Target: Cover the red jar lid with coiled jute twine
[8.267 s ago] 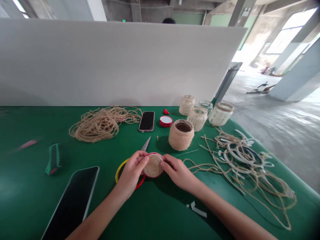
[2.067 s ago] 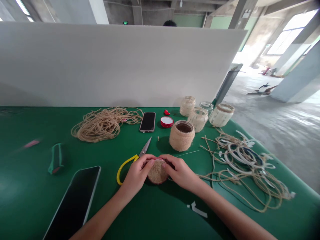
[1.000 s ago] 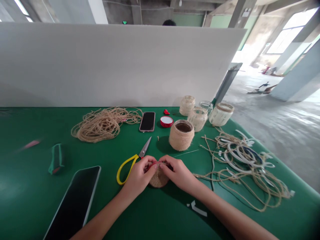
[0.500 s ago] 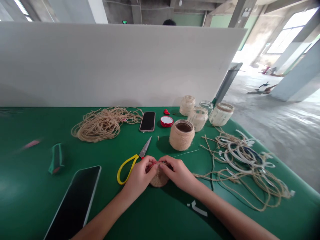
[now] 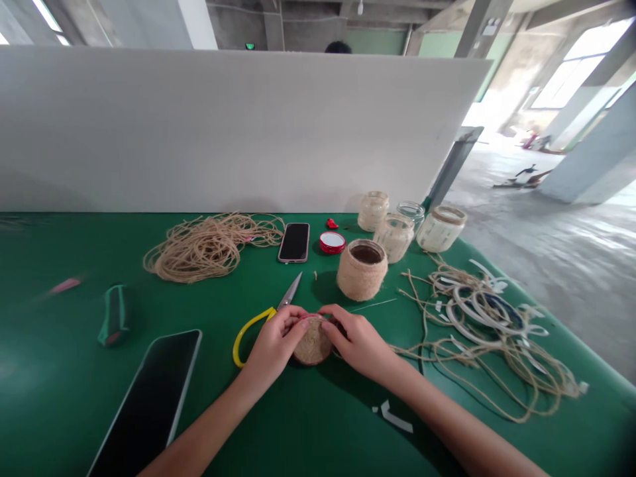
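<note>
A round lid covered in coiled jute twine [image 5: 313,343] stands tilted on the green table [image 5: 308,424], its twine face turned toward me and a thin red rim showing at its top. My left hand [image 5: 272,346] grips its left edge with curled fingers. My right hand [image 5: 358,344] grips its right edge, thumb and forefinger pinched at the top rim. Yellow-handled scissors [image 5: 258,322] lie just left of my left hand, blades pointing away.
A twine-wrapped jar [image 5: 362,269] stands behind the hands. Three glass jars [image 5: 397,235], a red lid [image 5: 332,242] and a phone [image 5: 293,242] sit farther back. Loose twine [image 5: 203,248] lies at left, tangled twine and white strips [image 5: 484,318] at right. A large phone [image 5: 149,404] lies near left.
The lid has tipped back so its twine face shows again, after being turned edge-up a second ago. Both hands have shifted slightly up along its rim.
</note>
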Demonstrator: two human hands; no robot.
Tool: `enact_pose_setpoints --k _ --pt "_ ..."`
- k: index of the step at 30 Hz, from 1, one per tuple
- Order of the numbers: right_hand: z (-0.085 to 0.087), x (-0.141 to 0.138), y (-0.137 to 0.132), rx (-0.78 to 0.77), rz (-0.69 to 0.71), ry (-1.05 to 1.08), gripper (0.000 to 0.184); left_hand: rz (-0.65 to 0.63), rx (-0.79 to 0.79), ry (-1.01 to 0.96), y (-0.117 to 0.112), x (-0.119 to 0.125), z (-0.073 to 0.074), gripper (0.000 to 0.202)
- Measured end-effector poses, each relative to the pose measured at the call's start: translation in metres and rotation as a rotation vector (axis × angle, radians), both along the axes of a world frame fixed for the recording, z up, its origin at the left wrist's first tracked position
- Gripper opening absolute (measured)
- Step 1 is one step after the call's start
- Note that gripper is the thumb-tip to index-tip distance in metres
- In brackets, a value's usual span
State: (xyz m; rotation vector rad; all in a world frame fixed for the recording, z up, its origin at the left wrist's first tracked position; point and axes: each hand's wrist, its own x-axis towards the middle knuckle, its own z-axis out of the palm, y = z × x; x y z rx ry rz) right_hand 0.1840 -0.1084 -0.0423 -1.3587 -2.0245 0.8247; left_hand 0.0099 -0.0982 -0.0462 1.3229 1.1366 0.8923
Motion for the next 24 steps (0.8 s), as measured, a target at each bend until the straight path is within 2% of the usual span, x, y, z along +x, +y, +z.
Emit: enact_pose_setpoints --k 10,17,24 --pt "0.0018 -0.0001 0.0004 -0.004 -0.011 0.054 0.024 0.128 -0.053 -0.129 0.0001 -0.0012 0.0025 0.020" --pt "-0.0011 0.0022 0.0031 0.071 -0.102 0.090 0.026 0.091 -0.105 -0.294 -0.0025 -0.0001 0.0054 0.019" --pt "0.0014 0.0029 0.0039 0.061 -0.079 0.133 0.022 0.035 -0.127 -0.319 -0.0034 -0.0015 0.0055 0.013"
